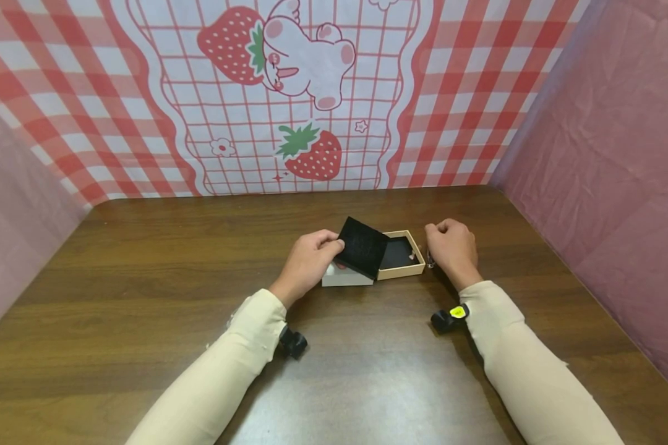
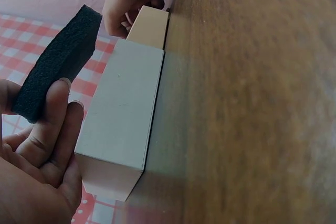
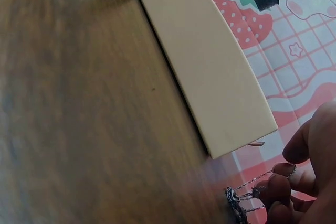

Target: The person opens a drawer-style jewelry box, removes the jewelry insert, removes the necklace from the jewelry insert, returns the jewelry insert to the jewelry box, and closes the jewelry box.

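My left hand [image 1: 310,259] pinches a square black foam pad [image 1: 363,247] at its left corner. The pad is tilted above the white box [image 1: 347,279] and overlaps the edge of a shallow cream box [image 1: 402,272]. That cream box lies open with a black inside, and a small pinkish piece [image 1: 412,254] shows at its right wall. Just right of it, my right hand [image 1: 453,247] holds a thin silver chain [image 3: 260,179] between thumb and fingers. The chain's lower part hangs in a dark silvery bunch [image 3: 236,205] close to the table.
Both boxes stand side by side on a brown wooden table [image 1: 200,278]. A red-and-white checked cloth [image 1: 456,123] with strawberries hangs behind it, and pink cloth [image 1: 607,154] hangs at the right. Each wrist carries a small black camera [image 1: 294,343].
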`<state>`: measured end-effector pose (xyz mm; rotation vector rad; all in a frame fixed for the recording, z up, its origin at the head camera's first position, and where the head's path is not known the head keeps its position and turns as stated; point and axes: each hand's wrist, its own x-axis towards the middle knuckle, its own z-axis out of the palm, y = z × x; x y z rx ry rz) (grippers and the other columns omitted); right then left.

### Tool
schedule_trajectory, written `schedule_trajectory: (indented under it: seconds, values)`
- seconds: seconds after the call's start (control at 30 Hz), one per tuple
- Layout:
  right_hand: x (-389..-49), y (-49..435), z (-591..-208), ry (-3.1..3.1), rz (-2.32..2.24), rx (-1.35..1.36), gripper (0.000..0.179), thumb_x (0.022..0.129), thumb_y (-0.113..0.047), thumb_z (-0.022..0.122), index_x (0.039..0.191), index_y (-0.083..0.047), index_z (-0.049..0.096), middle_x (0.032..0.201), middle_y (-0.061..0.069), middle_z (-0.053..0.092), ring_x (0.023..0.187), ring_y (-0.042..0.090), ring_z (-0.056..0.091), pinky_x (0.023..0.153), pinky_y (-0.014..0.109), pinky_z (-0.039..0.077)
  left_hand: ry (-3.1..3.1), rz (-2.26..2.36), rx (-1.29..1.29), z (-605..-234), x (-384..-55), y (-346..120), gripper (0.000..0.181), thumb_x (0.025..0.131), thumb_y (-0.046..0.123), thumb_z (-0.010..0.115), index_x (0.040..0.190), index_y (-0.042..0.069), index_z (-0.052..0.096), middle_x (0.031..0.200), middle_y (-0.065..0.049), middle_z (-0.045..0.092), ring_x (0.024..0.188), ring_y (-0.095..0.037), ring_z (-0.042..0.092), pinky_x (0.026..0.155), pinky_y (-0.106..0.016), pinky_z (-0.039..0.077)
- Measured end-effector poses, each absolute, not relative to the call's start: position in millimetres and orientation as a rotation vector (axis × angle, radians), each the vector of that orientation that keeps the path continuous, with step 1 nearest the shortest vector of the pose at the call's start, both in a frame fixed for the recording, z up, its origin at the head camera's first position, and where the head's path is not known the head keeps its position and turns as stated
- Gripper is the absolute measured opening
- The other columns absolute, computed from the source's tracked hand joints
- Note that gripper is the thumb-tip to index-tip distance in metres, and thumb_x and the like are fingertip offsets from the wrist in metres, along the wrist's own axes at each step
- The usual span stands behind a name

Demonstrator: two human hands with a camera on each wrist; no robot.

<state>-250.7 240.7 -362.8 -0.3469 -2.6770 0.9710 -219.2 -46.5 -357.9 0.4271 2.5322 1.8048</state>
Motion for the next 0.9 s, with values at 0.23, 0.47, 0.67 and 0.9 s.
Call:
schedule_trajectory:
  seconds: [0.23,0.47,0.67,0.9]
  values:
    - [-250.0,241.1,-362.6,-2.674,0.978,-0.342,0.041,0.097,-0.037,0.048,0.104,-0.003,0.069,0.102,0.017,0.067,0.092,0.034,0.06,0.078,0.049,0.047,2.546,1.8,0.437,-357.3,-218.9,-45.6,0.023,0.099,0.025,0.059,0.109,0.01,0.073,0.08,0.0,0.073,0.075,-0.017,0.069,0.084,-0.036,0.049]
    - [-250.2,241.6,-362.4,-2.664,0.992,-0.344,0.041,0.097,-0.037,0.048,0.106,-0.003,0.068,0.103,0.017,0.067,0.092,0.033,0.06,0.078,0.048,0.047,2.549,1.799,0.443,-358.2,-219.5,-44.9,0.023,0.099,0.025,0.059,0.109,0.01,0.073,0.079,0.0,0.073,0.074,-0.017,0.069,0.084,-0.037,0.049]
    - [-249.1,240.7,-365.5,-2.646,0.976,-0.331,0.038,0.096,-0.034,0.048,0.104,-0.004,0.069,0.098,0.016,0.068,0.088,0.033,0.061,0.074,0.047,0.047,2.54,1.799,0.449,-361.1,-218.4,-44.8,0.023,0.099,0.025,0.059,0.11,0.01,0.073,0.084,0.0,0.073,0.074,-0.016,0.069,0.083,-0.036,0.05]
    - [-248.9,238.2,-364.3,-2.647,0.944,-0.307,0.036,0.097,-0.031,0.046,0.105,-0.007,0.071,0.089,0.01,0.073,0.088,0.031,0.065,0.072,0.049,0.048,2.542,1.814,0.454,-362.4,-219.7,-45.8,0.022,0.099,0.026,0.059,0.109,0.011,0.073,0.085,-0.001,0.073,0.073,-0.017,0.069,0.082,-0.038,0.051]
